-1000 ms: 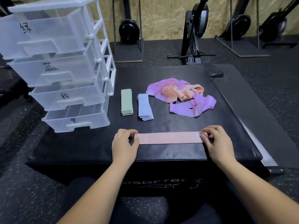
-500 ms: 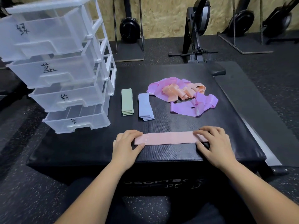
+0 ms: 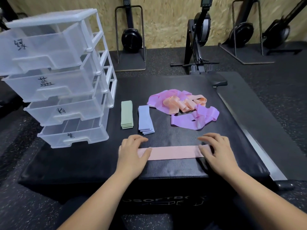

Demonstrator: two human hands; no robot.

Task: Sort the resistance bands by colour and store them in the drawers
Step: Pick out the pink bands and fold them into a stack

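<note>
Both of our hands lie flat, palms down, on the ends of a pink band (image 3: 174, 152) stretched across the near edge of the black padded box (image 3: 83, 161). Our left hand (image 3: 132, 154) covers the band's left end with fingers together and the thumb laid over the fabric; our right hand (image 3: 216, 151) presses the right end, fingers loosely spread. Neither hand pinches anything.

Just beyond the left hand we see a stack of blue bands (image 3: 145, 119), folded flat, and beside it to the left a stack of green bands (image 3: 127, 114). Farther right lies a loose tangle of purple bands (image 3: 196, 120) with peach-pink bands (image 3: 184, 102) on top. At the box's far left stands a clear drawer unit (image 3: 54, 77), four drawers pulled partly out, each hand-labelled.
</note>
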